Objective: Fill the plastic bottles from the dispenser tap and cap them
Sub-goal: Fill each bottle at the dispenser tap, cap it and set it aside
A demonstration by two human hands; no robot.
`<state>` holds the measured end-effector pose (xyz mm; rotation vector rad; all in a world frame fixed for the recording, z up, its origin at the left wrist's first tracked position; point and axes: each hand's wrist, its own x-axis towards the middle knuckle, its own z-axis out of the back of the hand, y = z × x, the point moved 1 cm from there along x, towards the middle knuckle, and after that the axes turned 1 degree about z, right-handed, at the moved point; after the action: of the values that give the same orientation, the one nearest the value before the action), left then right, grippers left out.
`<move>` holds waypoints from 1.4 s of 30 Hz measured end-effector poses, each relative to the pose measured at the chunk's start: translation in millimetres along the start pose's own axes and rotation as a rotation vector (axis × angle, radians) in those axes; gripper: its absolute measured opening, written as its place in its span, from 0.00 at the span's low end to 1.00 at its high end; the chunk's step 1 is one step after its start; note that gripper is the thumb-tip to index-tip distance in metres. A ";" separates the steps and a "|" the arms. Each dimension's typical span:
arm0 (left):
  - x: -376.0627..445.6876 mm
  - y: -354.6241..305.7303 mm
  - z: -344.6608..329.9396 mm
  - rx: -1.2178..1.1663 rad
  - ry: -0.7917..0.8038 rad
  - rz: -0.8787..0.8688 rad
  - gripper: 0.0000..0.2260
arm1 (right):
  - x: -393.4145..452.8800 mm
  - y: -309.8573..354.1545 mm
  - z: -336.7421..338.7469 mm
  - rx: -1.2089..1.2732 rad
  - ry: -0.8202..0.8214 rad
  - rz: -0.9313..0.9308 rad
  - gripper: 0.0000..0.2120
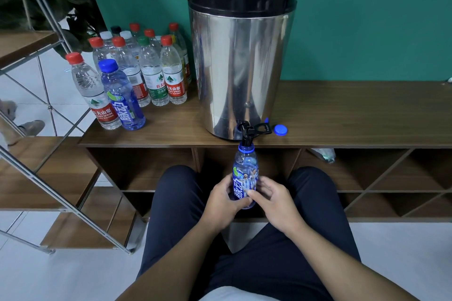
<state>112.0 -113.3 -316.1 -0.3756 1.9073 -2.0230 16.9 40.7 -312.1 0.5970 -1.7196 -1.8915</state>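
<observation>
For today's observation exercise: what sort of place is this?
Probably an indoor drinks corner in an office or home: a steel dispenser on a wooden shelf unit, capped bottles beside it, a tiled floor.

The person wears dark navy trousers [256, 264] over both legs and a white top [232, 295] (only its hem shows at the bottom edge), with forearms bare of sleeves.

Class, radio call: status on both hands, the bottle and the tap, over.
Left hand and right hand both grip the blue bottle. Uncapped, mouth right under the tap. Blue cap lies on the shelf. Nothing in the way.
</observation>
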 end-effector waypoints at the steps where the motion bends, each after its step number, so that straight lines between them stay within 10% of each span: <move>1: 0.2 -0.1 -0.1 0.004 -0.001 -0.002 0.28 | 0.1 -0.4 0.3 -0.005 0.001 0.002 0.16; 42: 1.6 5.9 0.1 0.017 -0.004 0.021 0.27 | 0.4 -1.5 0.3 -0.003 0.001 -0.002 0.18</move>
<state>111.0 -114.4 -322.0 -0.3535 1.8825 -2.0219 16.3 40.8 -313.6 0.5987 -1.7159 -1.8951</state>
